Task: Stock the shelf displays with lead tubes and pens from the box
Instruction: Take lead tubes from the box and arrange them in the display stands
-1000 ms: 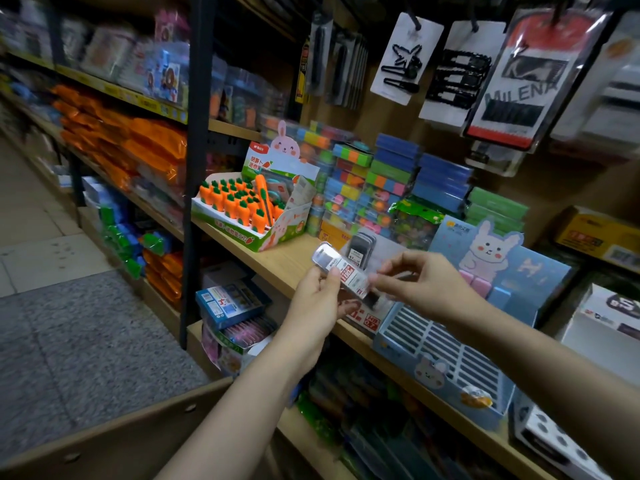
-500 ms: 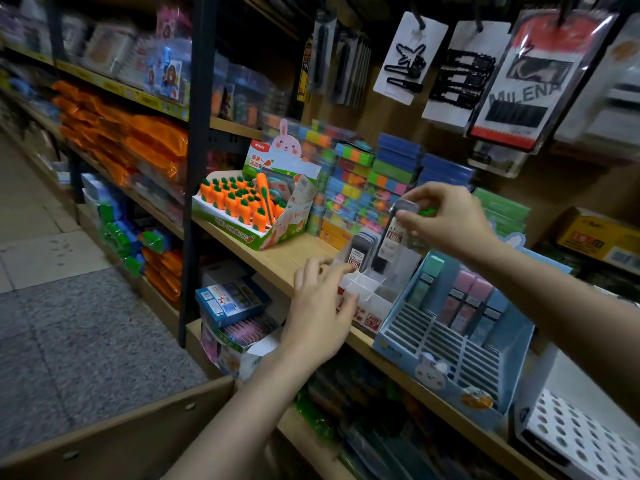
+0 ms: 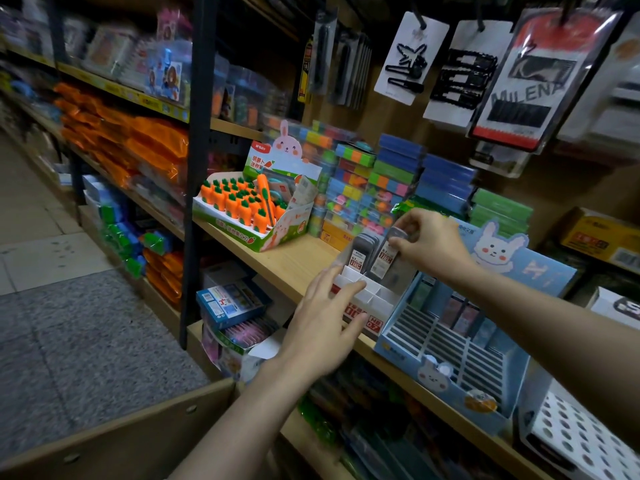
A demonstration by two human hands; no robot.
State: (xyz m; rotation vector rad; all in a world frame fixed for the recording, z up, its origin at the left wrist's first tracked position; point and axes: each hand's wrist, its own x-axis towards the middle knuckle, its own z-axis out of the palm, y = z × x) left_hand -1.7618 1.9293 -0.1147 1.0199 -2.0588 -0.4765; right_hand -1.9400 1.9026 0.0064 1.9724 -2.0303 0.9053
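since half a second ago the lead tube [image 3: 390, 255] has dropped from above into the white display tray [image 3: 360, 299], beside the tube [image 3: 363, 251] already standing at its 9 o'clock.
right hand [image 3: 429, 241] pinches the tube's top; left hand [image 3: 322, 323], fingers straight, steadies the tray front on the wooden shelf [image 3: 294, 261]. step: seating one tube. next, likely: let go, reach to the box [image 3: 114, 441] at 7 o'clock.

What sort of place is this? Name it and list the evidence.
Most likely a stationery shop aisle. Stocked wooden shelves hold retail display boxes such as the carrot pens, carded hair clips hang on hooks above, and the right hand slots a lead tube into a display.
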